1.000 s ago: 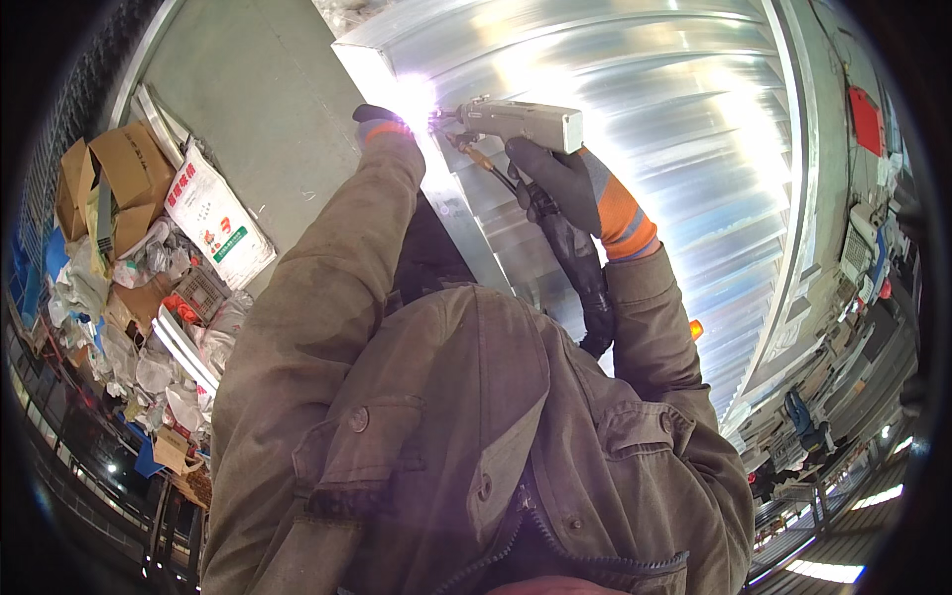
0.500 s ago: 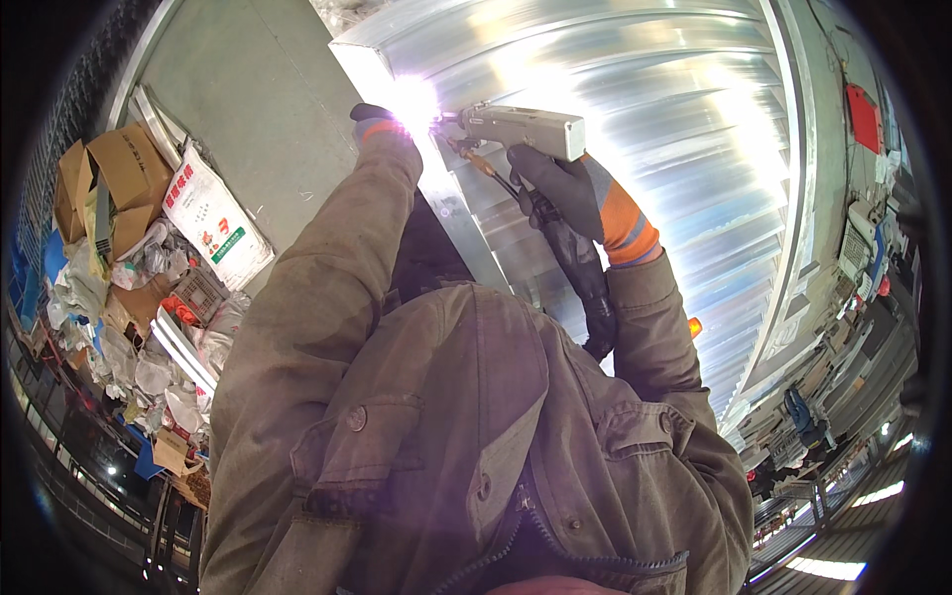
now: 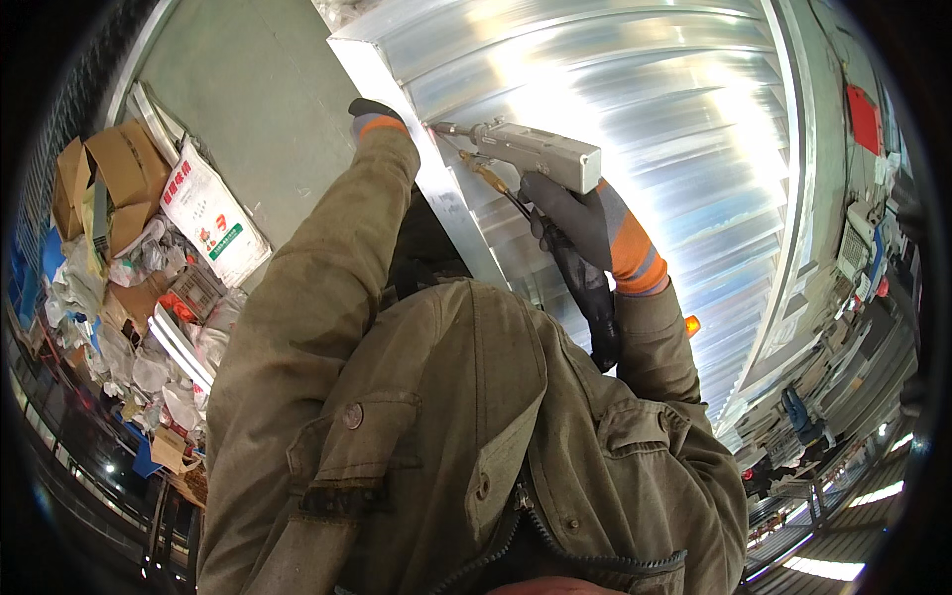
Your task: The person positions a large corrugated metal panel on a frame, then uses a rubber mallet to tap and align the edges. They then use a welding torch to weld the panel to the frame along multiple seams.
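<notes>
My right hand (image 3: 580, 220), in a dark grey glove with an orange cuff, is wrapped round the handle of a grey, boxy welding gun (image 3: 545, 151). Its nozzle points left at the edge of a bright aluminium frame (image 3: 397, 109), and no arc glows there. Below the gun's body runs a thin brass-coloured rod with a black cable (image 3: 585, 297) trailing toward me. My left hand (image 3: 377, 115), gloved alike, rests against the frame's outer side; the forearm and glove cuff hide most of its fingers. Shiny ribbed metal sheet (image 3: 635, 188) fills the frame.
At left, a white printed sack (image 3: 213, 213), an open cardboard box (image 3: 129, 183) and a heap of plastic scrap (image 3: 154, 327) lie beside the grey floor (image 3: 263, 109). A small orange light (image 3: 692, 325) shows by my right arm. Cluttered benches line the far right.
The bright welding arc at the frame's edge has gone out. My right hand and the welding gun have shifted slightly right and toward me; my left hand stays nearly in place.
</notes>
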`<state>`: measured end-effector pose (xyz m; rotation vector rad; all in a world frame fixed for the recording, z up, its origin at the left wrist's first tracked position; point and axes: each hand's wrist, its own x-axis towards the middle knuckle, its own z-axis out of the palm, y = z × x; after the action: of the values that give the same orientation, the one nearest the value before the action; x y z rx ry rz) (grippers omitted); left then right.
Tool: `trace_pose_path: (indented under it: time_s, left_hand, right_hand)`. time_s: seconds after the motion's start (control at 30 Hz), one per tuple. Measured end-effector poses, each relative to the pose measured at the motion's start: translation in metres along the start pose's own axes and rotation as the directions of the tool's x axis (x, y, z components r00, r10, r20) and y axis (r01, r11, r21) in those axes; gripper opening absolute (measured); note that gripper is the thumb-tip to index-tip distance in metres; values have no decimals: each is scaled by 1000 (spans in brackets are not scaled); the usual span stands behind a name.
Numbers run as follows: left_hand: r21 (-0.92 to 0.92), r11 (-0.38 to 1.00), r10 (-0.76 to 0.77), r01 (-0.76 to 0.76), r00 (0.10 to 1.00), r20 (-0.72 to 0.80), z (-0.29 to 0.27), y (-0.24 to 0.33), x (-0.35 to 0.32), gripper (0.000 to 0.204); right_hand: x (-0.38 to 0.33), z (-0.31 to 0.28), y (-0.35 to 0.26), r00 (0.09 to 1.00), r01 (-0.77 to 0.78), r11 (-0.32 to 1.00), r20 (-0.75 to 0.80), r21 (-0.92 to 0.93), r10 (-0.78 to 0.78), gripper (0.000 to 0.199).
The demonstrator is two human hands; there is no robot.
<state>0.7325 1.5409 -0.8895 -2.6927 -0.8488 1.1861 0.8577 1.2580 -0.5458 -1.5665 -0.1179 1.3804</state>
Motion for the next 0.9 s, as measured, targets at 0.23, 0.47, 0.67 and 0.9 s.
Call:
trace_pose_path:
  time_s: [0.23, 0.47, 0.67, 0.9]
  left_hand:
    - [265, 960, 86, -92, 996, 35, -10, 0, -6, 30]
    - [367, 918, 141, -150, 989, 50, -29, -1, -26, 32]
    - [316, 944, 88, -90, 996, 19, 22, 5, 23, 30]
    - [170, 985, 39, -28, 997, -61, 77, 8, 60, 29]
  right_hand:
    - [0, 3, 19, 999, -39, 999, -34, -22, 39, 40]
    - [13, -3, 43, 988, 155, 921, 64, -358, -141, 32]
    - [21, -4, 50, 980, 192, 913, 112, -361, -161, 34]
    - [26, 1, 49, 986, 157, 964, 92, -216, -140, 38]
